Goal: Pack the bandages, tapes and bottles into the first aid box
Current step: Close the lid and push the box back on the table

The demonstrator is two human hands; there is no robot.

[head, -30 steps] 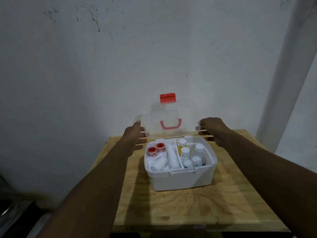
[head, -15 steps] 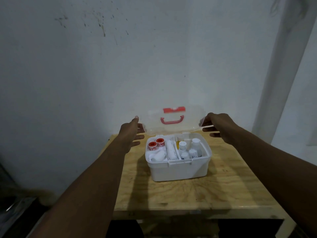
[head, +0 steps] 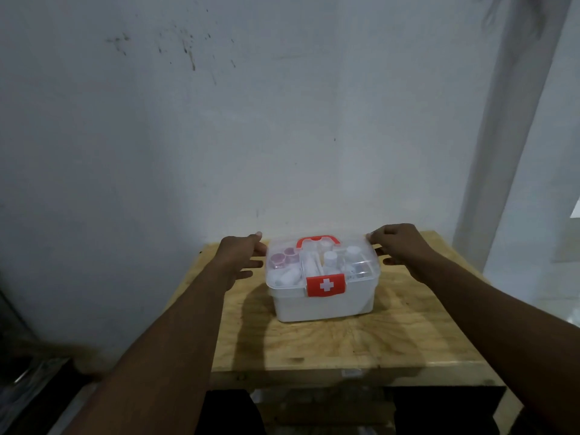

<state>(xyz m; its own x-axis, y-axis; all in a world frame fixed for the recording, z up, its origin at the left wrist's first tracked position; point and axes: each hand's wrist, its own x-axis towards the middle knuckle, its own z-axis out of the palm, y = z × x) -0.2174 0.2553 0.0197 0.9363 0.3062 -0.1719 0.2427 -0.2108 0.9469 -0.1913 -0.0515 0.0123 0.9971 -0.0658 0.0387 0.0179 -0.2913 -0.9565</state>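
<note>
The white first aid box point(head: 323, 306) stands on the wooden table point(head: 345, 346) with its clear lid point(head: 364, 271) down. A red clasp with a white cross point(head: 325, 285) hangs over the front rim, and the red handle point(head: 317, 241) lies on top. Through the lid I see red tape rolls point(head: 284, 257), white bandage rolls point(head: 287, 276) and white bottles point(head: 329, 259). My left hand point(head: 240, 257) grips the lid's left end and my right hand point(head: 400, 246) its right end, thumbs at the back corners.
A pale wall rises right behind the table. A white post or frame point(head: 508, 152) stands at the right. The table's front edge point(head: 345, 372) is near me, with dark space under it and dark objects on the floor at the left.
The lid stood upright a second ago; both hands have swung it forward and down onto the box. The view has pulled back from the table.
</note>
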